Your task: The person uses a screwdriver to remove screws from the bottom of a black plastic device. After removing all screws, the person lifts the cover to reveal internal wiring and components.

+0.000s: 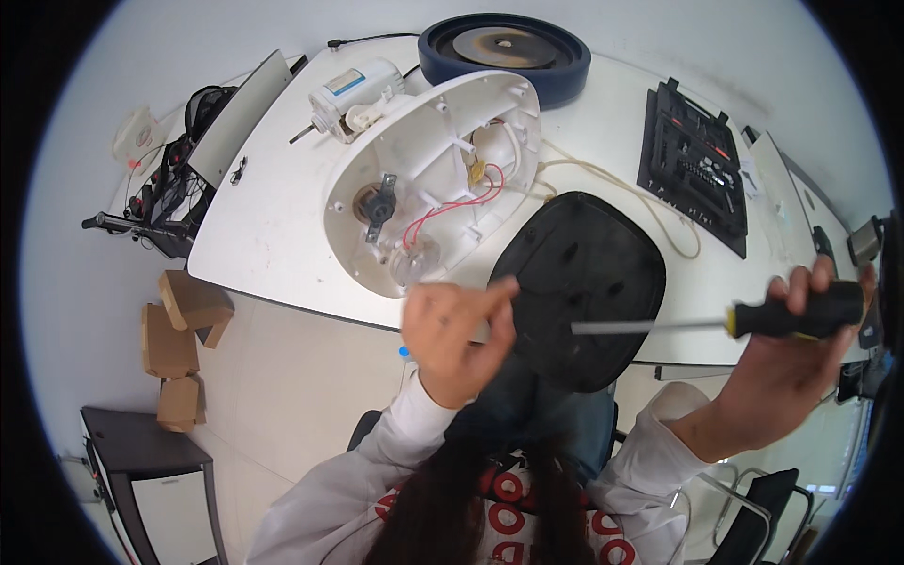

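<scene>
My right hand (796, 353) grips the black and yellow handle of a screwdriver (716, 323), whose shaft points left over a black oval cover (579, 282) at the table's near edge. My left hand (457, 330) is raised just left of the cover with fingers curled and pinched; whether it holds something small I cannot tell. Beyond it lies an opened white appliance housing (428, 179), inside up, showing red and white wires and a metal fitting.
A white table (273, 217) carries a white motor (353, 94), a dark blue round base (504, 52) and an open black bit set case (692, 165). Cardboard boxes (179, 344) and a dark cabinet (141, 452) stand on the floor left. Cables (160, 188) pile at the far left.
</scene>
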Available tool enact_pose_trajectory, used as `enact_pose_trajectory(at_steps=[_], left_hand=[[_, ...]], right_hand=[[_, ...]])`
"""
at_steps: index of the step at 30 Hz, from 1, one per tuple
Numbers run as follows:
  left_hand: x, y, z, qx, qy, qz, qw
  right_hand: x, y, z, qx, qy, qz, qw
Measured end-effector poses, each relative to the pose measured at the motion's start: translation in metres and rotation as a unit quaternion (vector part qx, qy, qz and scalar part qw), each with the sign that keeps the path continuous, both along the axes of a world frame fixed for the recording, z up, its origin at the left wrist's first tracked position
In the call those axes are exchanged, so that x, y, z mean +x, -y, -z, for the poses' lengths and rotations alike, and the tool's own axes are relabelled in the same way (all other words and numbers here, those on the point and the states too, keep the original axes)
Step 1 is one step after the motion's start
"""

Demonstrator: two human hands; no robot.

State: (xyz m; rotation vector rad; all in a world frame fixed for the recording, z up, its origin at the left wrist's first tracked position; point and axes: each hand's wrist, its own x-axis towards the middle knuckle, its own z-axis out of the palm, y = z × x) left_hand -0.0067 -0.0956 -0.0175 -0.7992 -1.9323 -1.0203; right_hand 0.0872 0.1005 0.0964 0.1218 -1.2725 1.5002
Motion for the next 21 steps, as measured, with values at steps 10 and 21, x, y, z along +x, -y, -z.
enact_pose_trajectory(at_steps=[10,21], left_hand=[[-0.032,-0.034,-0.036,-0.237,0.048,-0.142,0.96],[-0.032,-0.027,-0.02,-0.188,0.039,-0.041,0.981]], right_hand=[[0.027,-0.005,0.033,-0.106,-0.031,-0.178,0.978],[0.064,-0.035,0.053,-0.123,0.028,-0.222,0.967]])
